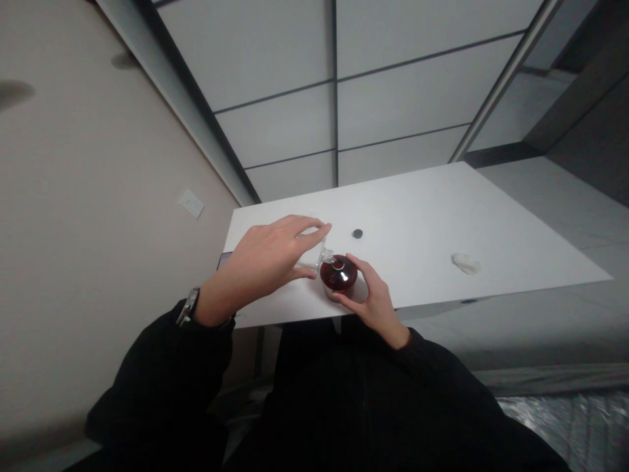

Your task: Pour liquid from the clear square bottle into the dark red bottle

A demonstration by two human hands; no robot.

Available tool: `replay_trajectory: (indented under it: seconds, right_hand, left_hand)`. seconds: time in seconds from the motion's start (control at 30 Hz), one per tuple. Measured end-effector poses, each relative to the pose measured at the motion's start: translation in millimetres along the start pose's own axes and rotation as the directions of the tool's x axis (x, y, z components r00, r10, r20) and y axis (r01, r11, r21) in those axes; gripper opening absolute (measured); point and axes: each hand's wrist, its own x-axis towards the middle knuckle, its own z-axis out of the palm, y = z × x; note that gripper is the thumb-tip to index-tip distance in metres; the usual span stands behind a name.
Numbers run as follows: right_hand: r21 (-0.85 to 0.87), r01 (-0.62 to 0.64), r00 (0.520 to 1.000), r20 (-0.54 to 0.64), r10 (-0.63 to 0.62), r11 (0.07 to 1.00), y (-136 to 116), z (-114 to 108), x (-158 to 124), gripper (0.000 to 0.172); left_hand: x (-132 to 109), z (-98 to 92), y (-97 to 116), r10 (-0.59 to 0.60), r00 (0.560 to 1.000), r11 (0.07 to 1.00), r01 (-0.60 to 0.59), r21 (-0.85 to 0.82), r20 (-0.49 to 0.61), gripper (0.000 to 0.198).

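A clear glass bottle (309, 255) is tilted on its side, held between the thumb and fingers of my left hand (275, 255). Its narrow neck points right, over the top of a dark red rounded container (339, 274). My right hand (371, 298) grips that red container from the right side, fingers behind it and thumb in front. The red container stands upright near the front edge of the white table (417, 223). Whether any liquid is leaving the clear bottle is too small to tell.
A small dark round cap (358, 233) lies behind the red container. Farther right is a crumpled whitish piece (466, 263). A dark-edged flat object (225, 259) is partly hidden behind my left forearm. The wall rises at the left, cabinet doors behind the table.
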Motion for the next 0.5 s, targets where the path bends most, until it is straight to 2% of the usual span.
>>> replay_trajectory:
  seconds: [0.5]
  right_hand:
    - [0.000,0.011,1.000,-0.003,-0.011,1.000,0.9,0.9,0.6,0.074]
  left_hand:
    - [3.9,-4.6,3.9,0.001,1.000,1.000,-0.002,0.025,0.029,0.059]
